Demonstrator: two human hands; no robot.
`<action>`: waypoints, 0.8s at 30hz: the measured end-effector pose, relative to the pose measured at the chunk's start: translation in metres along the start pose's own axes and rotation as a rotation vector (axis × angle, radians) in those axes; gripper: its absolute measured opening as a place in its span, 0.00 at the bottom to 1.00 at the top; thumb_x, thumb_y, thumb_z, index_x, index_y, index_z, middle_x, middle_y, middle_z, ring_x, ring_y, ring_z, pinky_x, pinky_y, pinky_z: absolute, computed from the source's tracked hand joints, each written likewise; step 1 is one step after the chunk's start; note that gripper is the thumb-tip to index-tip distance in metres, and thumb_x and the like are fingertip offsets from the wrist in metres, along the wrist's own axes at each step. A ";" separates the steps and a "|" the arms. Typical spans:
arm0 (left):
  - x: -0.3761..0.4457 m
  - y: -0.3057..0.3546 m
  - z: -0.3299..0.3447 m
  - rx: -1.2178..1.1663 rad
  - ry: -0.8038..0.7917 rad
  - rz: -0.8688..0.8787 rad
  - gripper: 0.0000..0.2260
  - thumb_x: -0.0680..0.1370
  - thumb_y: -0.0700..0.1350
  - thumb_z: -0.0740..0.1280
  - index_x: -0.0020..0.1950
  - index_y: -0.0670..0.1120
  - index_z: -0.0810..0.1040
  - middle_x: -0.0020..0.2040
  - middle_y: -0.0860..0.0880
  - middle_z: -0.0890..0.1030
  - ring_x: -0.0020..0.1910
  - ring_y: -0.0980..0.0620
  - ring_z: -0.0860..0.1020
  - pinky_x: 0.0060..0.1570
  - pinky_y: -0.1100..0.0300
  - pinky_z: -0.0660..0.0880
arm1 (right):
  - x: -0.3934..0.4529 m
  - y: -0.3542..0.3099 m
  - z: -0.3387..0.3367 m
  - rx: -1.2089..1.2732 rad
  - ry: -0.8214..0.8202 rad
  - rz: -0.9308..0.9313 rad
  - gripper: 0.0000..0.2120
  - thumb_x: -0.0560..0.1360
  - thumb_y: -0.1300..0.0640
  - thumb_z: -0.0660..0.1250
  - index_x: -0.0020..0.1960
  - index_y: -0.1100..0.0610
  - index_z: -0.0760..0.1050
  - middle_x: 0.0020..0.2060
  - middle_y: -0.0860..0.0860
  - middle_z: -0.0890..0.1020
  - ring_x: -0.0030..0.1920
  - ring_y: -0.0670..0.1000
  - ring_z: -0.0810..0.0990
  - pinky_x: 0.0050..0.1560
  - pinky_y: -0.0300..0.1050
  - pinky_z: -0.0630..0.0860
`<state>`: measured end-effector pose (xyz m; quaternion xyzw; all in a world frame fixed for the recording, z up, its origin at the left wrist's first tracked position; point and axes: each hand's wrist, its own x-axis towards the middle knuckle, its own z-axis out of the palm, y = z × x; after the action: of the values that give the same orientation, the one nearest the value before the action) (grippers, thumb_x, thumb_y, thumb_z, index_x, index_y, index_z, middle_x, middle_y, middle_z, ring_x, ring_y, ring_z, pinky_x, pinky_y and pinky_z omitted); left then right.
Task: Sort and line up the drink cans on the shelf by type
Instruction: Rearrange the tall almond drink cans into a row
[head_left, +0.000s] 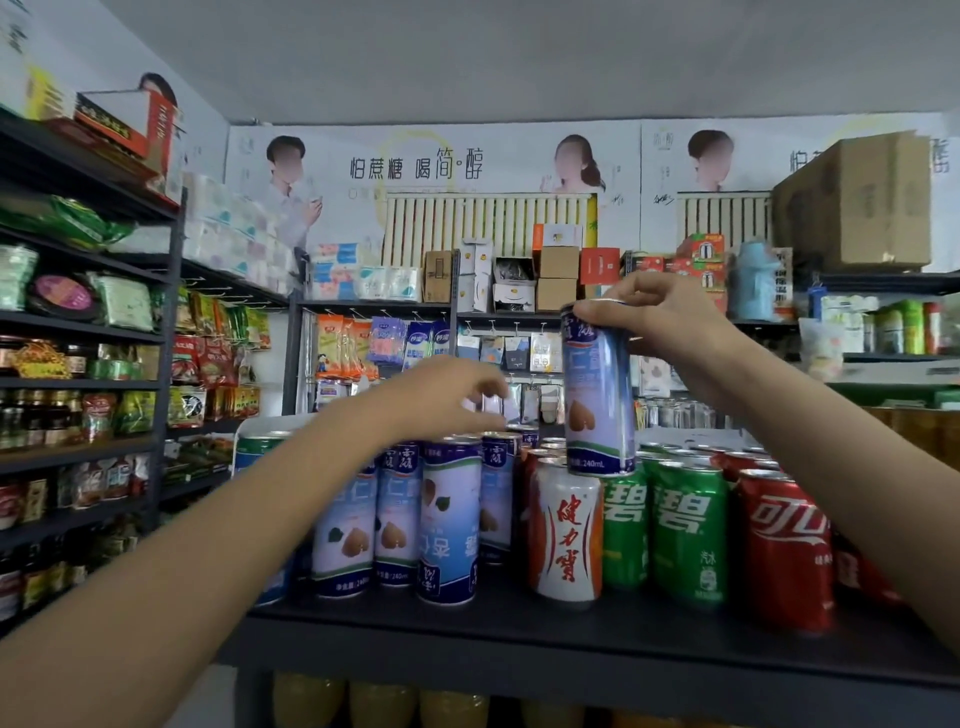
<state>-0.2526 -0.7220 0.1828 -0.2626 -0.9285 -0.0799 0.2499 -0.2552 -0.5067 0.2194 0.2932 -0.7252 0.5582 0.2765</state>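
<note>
- A shelf (571, 639) in front carries rows of drink cans.
- Tall almond-drink cans (410, 514) stand at left, one white can (566, 530) in the middle, Sprite cans (685, 530) to its right, cola cans (784, 545) farthest right.
- The right hand (660, 312) holds a tall can (597, 395) above the white can.
- The left hand (441, 395) hovers over the left group.

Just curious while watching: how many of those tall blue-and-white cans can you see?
5: one held up by the right hand, the lifted can; four standing in a row on the shelf, at. More may hide behind.
</note>
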 end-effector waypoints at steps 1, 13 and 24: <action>-0.007 -0.010 -0.009 -0.039 0.072 -0.058 0.13 0.77 0.51 0.64 0.59 0.47 0.74 0.57 0.50 0.77 0.57 0.53 0.76 0.56 0.61 0.71 | 0.001 -0.002 0.005 0.022 -0.019 0.003 0.14 0.67 0.55 0.74 0.44 0.60 0.72 0.41 0.54 0.80 0.38 0.48 0.79 0.37 0.37 0.76; -0.031 -0.038 0.022 0.101 0.041 -0.103 0.15 0.70 0.58 0.69 0.51 0.51 0.74 0.51 0.55 0.78 0.51 0.55 0.74 0.63 0.56 0.59 | 0.001 0.037 0.072 -0.176 -0.147 0.092 0.15 0.67 0.51 0.75 0.43 0.59 0.73 0.39 0.52 0.79 0.40 0.50 0.78 0.46 0.48 0.76; -0.032 -0.050 0.008 -0.068 -0.112 -0.065 0.15 0.71 0.51 0.72 0.55 0.52 0.73 0.63 0.55 0.73 0.63 0.56 0.69 0.63 0.58 0.65 | -0.004 0.063 0.071 -0.770 -0.549 0.046 0.16 0.68 0.52 0.73 0.49 0.53 0.70 0.52 0.48 0.74 0.54 0.49 0.72 0.52 0.41 0.68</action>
<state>-0.2588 -0.7761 0.1591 -0.2446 -0.9459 -0.1047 0.1856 -0.3036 -0.5622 0.1597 0.2900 -0.9320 0.1566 0.1509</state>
